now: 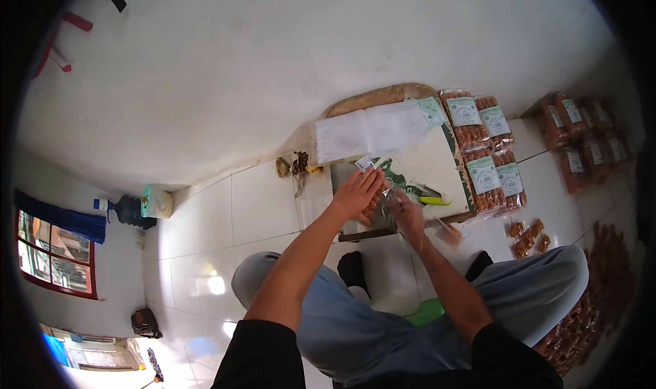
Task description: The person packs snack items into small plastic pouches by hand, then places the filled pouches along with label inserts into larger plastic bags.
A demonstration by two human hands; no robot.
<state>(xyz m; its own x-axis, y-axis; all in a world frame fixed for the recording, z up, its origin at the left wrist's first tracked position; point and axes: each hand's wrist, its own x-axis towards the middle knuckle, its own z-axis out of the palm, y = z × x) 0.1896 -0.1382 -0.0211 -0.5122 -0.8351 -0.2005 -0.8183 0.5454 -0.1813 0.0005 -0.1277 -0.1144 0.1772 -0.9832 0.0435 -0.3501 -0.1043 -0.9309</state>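
Left hand [359, 189] on a clear plastic brown-snack pack [367, 214], fingers together; right hand [408, 216] just right of it, can't tell if pinching.

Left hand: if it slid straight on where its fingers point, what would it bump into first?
Most likely the near edge of the white sheets, after crossing a green-marked part of the work surface, though how high the left hand sits above it is hard to judge here.
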